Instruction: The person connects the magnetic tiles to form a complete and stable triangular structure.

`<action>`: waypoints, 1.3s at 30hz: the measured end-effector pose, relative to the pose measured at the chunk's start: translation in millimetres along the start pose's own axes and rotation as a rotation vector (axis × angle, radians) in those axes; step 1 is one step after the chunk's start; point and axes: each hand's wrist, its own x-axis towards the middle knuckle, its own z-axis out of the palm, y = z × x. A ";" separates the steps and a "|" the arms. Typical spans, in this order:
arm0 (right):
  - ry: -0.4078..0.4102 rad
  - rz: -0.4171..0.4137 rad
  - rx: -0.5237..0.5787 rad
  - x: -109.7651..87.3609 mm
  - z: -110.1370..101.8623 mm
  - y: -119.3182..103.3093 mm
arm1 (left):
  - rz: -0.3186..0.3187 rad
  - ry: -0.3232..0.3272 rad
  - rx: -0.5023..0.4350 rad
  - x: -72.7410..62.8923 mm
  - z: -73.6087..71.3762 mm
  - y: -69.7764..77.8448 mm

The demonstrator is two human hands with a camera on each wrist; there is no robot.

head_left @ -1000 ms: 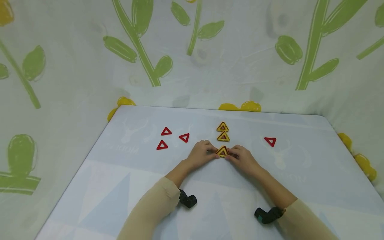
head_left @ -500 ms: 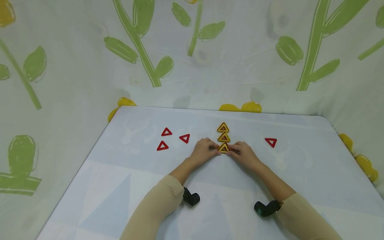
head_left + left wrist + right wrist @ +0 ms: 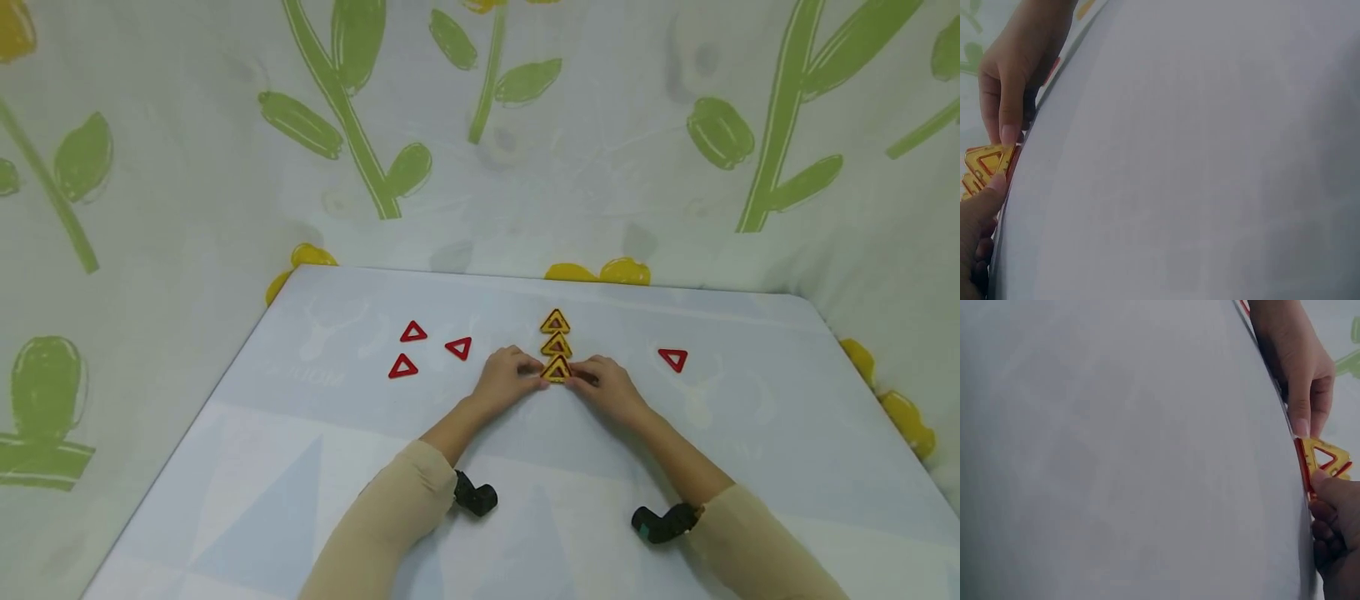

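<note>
A column of yellow triangles over red lies on the table: a far triangle (image 3: 556, 328), a middle triangle (image 3: 557, 352) and a near triangle (image 3: 556, 382). My left hand (image 3: 504, 382) pinches the near triangle's left corner between thumb and fingers. On its right corner, my right hand (image 3: 611, 390) does the same. Both wrist views show thumbs on the yellow triangle (image 3: 1004, 164), with red showing beneath the yellow triangle (image 3: 1311, 456). The near triangle's tip meets the middle one's base.
Left of the hands lie separate red triangles: one farther back (image 3: 413, 337), one nearer (image 3: 402, 372) and one pointing down (image 3: 459, 350). Another red triangle (image 3: 673, 359) lies to the right. The pale patterned table (image 3: 480, 533) ends at a leaf-print curtain (image 3: 585, 183).
Both hands have slid the near triangle away from the person, closing the gap to the middle triangle. Over the last half second, the hands and triangles hold almost still.
</note>
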 end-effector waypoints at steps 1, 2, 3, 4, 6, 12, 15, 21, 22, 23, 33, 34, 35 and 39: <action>0.001 0.005 0.001 -1.5 -0.7 -0.2 | -0.003 -0.005 -0.003 -1.1 -0.4 -1.1; 0.001 0.009 0.002 -3.1 -1.6 -0.3 | -0.008 -0.010 -0.013 -2.4 -1.2 -2.2; 0.001 0.010 0.002 -4.7 -2.6 -0.2 | -0.014 -0.013 -0.027 -4.0 -2.4 -3.4; 0.002 0.017 0.004 -6.5 -4.0 0.0 | -0.016 -0.014 -0.047 -6.0 -4.3 -4.4; 0.003 0.027 0.007 -10.5 -7.3 0.8 | -0.026 -0.016 -0.078 -10.8 -8.5 -7.4; 0.034 0.006 -0.002 -22.1 -18.7 11.8 | -0.055 0.023 -0.173 -28.5 -21.1 -20.0; 0.063 -0.006 -0.014 -28.1 -26.0 20.3 | -0.052 0.098 -0.207 -36.1 -26.2 -24.8; 0.119 -0.014 -0.062 -39.9 -40.2 37.0 | -0.053 0.267 -0.175 -43.6 -35.3 -34.0; 0.131 -0.017 -0.067 -41.7 -42.1 39.5 | -0.052 0.290 -0.162 -44.3 -37.0 -35.7; 0.141 -0.016 -0.073 -43.6 -43.8 42.0 | -0.055 0.310 -0.151 -44.6 -38.8 -37.3; 0.263 -0.002 -0.091 -53.5 -57.5 61.9 | -0.264 0.456 -0.022 -39.5 -45.7 -48.1; 0.272 0.009 -0.087 -53.2 -58.5 63.8 | -0.281 0.458 -0.010 -39.1 -45.7 -48.6; 0.277 0.022 -0.080 -52.8 -59.6 65.8 | -0.293 0.456 0.008 -38.7 -45.4 -49.0; 0.280 0.108 -0.070 -52.9 -64.7 72.5 | -0.324 0.431 0.100 -37.1 -44.0 -49.6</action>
